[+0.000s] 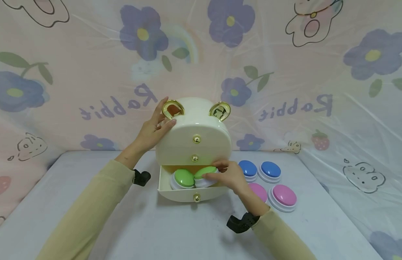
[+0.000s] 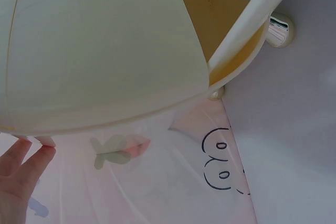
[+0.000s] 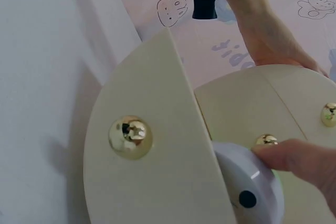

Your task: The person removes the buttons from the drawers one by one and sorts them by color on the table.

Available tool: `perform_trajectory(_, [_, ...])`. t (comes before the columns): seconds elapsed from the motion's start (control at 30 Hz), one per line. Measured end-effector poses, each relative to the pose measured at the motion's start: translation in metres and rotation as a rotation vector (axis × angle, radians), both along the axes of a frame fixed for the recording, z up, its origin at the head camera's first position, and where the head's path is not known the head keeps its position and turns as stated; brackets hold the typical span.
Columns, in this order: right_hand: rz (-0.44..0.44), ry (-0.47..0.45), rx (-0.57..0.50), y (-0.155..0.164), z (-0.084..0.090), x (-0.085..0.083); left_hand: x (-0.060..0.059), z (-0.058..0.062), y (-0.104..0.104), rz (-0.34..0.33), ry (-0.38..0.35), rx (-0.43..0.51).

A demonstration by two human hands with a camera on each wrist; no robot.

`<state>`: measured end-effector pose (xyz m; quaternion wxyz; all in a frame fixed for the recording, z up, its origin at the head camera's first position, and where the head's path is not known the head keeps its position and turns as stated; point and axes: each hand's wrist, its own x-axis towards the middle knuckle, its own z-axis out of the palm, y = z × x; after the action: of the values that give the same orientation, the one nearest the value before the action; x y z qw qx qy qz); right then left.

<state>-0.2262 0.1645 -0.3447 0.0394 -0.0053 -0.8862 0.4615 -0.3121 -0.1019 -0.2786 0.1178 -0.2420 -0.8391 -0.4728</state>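
At frame centre, right hand (image 1: 231,175) pinches a green button (image 1: 205,172) in the open drawer (image 1: 187,194).
Left hand (image 1: 155,126) lies flat on the box (image 1: 194,141); only the wrist view shows the button's white underside.

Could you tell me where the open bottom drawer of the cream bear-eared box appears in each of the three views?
Head: the bottom drawer sits low centre, pulled out, two green buttons inside.
Left wrist: only its side wall and yellow inside show, upper right.
Right wrist: its front panel fills the centre, seen close up.
Shared landmark: the drawer's gold knob, also in the right wrist view; it does not show in the left wrist view.
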Motion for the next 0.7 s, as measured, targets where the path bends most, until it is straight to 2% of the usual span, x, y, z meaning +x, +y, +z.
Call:
perform_trajectory(0.2, [0.033,-0.056,-0.171,0.010,0.001,0.006,-0.001,-0.001,-0.001,-0.003,0.008,0.010])
perform_trajectory(0.4, [0.065,-0.077,-0.353,0.023,-0.008,0.012,0.000,-0.001,0.001,0.002,0.005,0.002])
perform_trajectory(0.57, [0.151,0.009,-0.484,0.035,-0.017,0.018,0.000,-0.001,0.000,0.005,0.003,0.006])
perform_trajectory(0.7, [0.225,0.126,-0.515,0.044,-0.025,0.024,0.000,-0.001,0.000,0.000,-0.005,0.008])
